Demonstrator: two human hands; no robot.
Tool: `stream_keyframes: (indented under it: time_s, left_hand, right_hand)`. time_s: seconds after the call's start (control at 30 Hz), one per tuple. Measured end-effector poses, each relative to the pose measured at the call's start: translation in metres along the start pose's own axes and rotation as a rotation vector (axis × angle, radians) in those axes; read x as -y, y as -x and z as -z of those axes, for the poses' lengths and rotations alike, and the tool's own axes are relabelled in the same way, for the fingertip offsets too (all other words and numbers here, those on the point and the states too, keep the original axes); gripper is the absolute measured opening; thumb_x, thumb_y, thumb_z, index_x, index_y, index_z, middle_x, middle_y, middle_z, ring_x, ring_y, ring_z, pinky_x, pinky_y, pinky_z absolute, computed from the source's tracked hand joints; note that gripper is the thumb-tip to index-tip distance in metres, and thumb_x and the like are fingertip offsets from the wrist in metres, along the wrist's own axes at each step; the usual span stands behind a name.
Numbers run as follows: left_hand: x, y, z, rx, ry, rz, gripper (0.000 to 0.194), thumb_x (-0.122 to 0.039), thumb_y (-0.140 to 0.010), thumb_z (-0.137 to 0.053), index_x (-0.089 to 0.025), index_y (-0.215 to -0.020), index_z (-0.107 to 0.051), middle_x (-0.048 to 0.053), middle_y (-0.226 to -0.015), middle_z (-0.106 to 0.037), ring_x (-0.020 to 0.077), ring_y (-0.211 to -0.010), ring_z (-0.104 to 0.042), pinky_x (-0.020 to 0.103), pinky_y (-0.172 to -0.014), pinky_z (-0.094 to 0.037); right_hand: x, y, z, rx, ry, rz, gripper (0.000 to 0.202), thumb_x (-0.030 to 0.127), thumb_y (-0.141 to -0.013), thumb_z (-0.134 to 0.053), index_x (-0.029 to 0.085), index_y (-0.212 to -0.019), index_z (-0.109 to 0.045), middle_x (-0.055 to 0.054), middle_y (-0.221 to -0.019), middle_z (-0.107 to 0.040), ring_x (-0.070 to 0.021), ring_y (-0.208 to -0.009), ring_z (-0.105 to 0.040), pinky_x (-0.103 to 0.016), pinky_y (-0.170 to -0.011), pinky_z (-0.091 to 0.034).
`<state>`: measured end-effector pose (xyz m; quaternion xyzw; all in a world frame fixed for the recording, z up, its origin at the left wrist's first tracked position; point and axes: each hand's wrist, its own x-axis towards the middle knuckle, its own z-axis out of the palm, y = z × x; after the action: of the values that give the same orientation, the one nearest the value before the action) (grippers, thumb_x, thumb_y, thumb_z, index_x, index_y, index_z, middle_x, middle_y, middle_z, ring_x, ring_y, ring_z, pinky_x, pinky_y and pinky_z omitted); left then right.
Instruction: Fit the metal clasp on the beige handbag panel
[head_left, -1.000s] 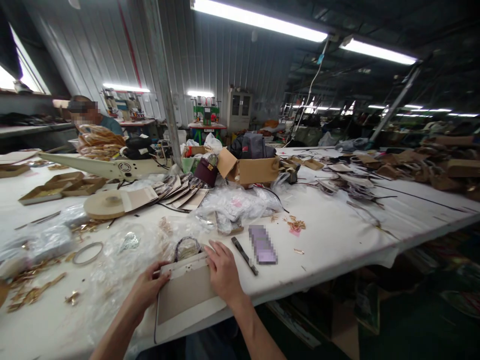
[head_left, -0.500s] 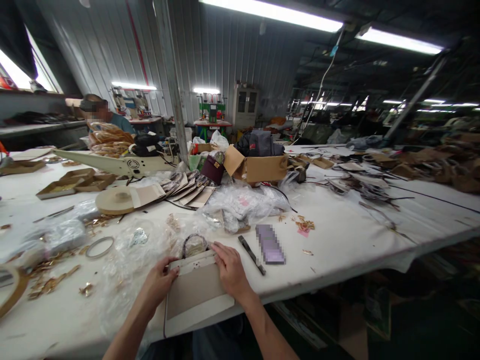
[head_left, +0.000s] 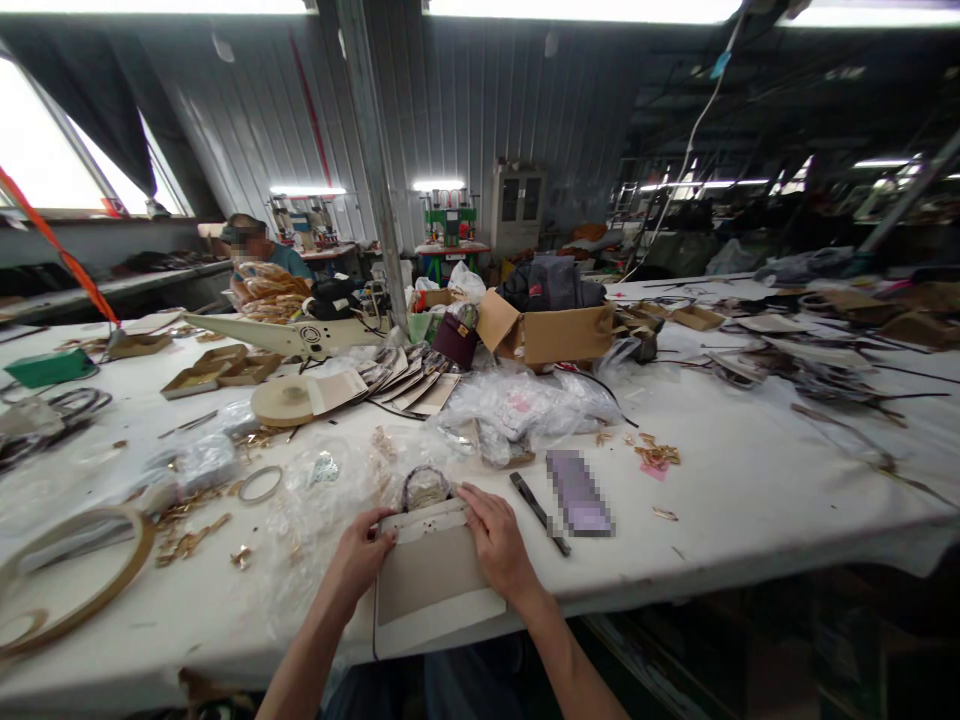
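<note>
A flat beige leather panel (head_left: 433,582) with a white edge lies at the near edge of the white table (head_left: 750,480), partly over the edge. My left hand (head_left: 363,555) grips its upper left corner. My right hand (head_left: 498,540) rests flat on its upper right part, fingers pointing left along the top strip. Just beyond the panel sits a small clear bag of metal parts (head_left: 424,488). A dark narrow tool (head_left: 538,512) lies to the right of my right hand.
Clear plastic bags (head_left: 525,405), gold metal fittings (head_left: 191,535), tape rolls (head_left: 260,484), a stack of leather pieces (head_left: 397,380) and an open cardboard box (head_left: 559,333) crowd the table. A large ring (head_left: 82,585) lies at left. Another person (head_left: 259,255) sits at the far left.
The view has swung left, showing more of the table's left side. Both hands stay on the panel, with my left hand closing more on its corner.
</note>
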<state>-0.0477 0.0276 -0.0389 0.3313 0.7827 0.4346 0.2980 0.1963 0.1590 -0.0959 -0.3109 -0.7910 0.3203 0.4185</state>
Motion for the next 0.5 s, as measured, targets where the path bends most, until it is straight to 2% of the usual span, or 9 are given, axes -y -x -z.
stream_keyframes:
  time_s: [0.2, 0.33, 0.5]
  left_hand:
    - [-0.005, -0.002, 0.005, 0.047, -0.023, 0.026, 0.074, -0.063, -0.069, -0.077, -0.016, -0.126, -0.085, 0.015, -0.103, -0.086, 0.0356, -0.097, -0.08, 0.041, -0.08, -0.064]
    - [0.002, -0.006, 0.008, 0.06, -0.065, 0.085, 0.083, -0.07, -0.063, -0.082, -0.019, -0.129, -0.085, 0.014, -0.103, -0.088, 0.0363, -0.098, -0.082, 0.039, -0.078, -0.065]
    - [0.009, -0.007, 0.005, 0.017, -0.031, 0.097, 0.077, -0.069, -0.073, -0.084, -0.023, -0.134, -0.084, 0.009, -0.101, -0.089, 0.0356, -0.101, -0.084, 0.037, -0.081, -0.066]
  right_hand:
    - [0.002, -0.001, 0.0, -0.003, -0.001, -0.007, 0.043, 0.027, -0.12, -0.054, 0.031, -0.156, -0.077, -0.007, -0.161, -0.077, -0.0305, -0.15, -0.071, -0.059, -0.132, -0.054]
    - [0.009, -0.001, 0.004, -0.005, 0.017, -0.001, 0.044, 0.022, -0.118, -0.055, 0.03, -0.155, -0.078, -0.007, -0.159, -0.078, -0.0282, -0.148, -0.072, -0.055, -0.13, -0.056]
    - [0.013, -0.004, 0.007, 0.016, 0.003, -0.029, 0.043, 0.021, -0.118, -0.059, 0.031, -0.157, -0.076, -0.004, -0.162, -0.077, -0.0263, -0.151, -0.07, -0.052, -0.133, -0.052]
